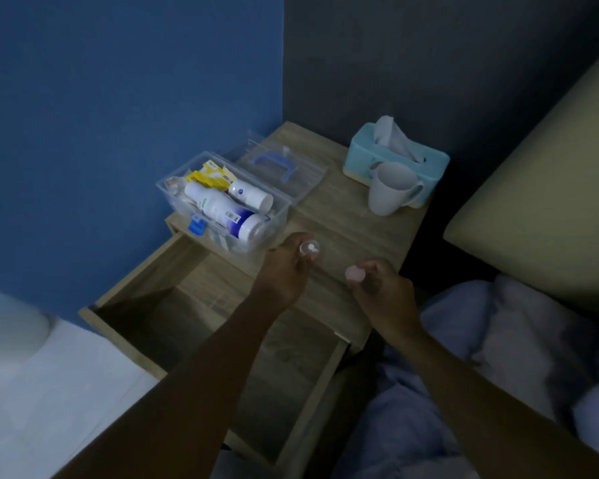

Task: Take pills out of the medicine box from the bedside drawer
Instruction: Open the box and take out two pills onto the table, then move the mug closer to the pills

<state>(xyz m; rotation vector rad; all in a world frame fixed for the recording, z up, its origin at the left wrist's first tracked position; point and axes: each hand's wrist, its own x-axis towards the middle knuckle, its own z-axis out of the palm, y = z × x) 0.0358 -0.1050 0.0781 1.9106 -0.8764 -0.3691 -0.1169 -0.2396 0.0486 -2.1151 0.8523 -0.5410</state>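
Note:
A clear plastic medicine box stands open on the left of the wooden bedside table, filled with white bottles and yellow packets. Its clear lid with a blue handle lies behind it. My left hand is closed around a small clear pill bottle, its open mouth facing up with white pills showing inside. My right hand holds a small pink cap between its fingertips, a little to the right of the bottle. The bedside drawer below is pulled out and looks empty.
A teal tissue box sits at the back right of the table with a white mug in front of it. A bed with pale blue bedding and a beige headboard lies to the right. Blue wall to the left.

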